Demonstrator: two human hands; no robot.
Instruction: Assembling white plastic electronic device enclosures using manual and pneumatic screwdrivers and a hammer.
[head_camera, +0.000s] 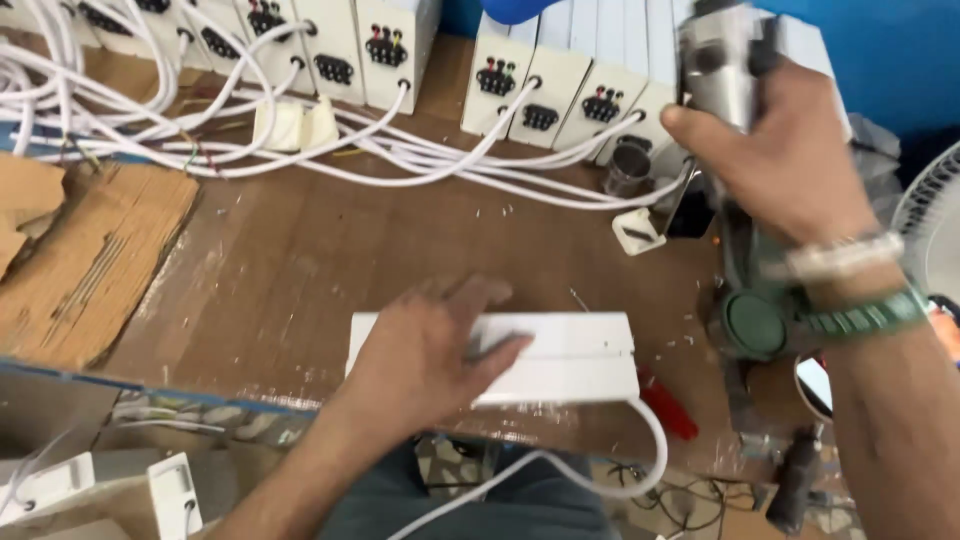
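My left hand lies flat on a white rectangular box at the near edge of the brown wooden bench, pressing it down. A white cable leaves the box's right end and loops below the bench edge. My right hand is raised at the upper right and grips a grey-green power tool, whose body hangs down beside my wrist. The tool is up and to the right of the box, not touching it. My wrist carries a green band and a pale bracelet.
Rows of white boxes with sockets stand along the back, trailing several white cables. Cardboard lies at the left. A small white bracket, a metal ring and a red-handled tool sit near the box. A fan is at the right edge.
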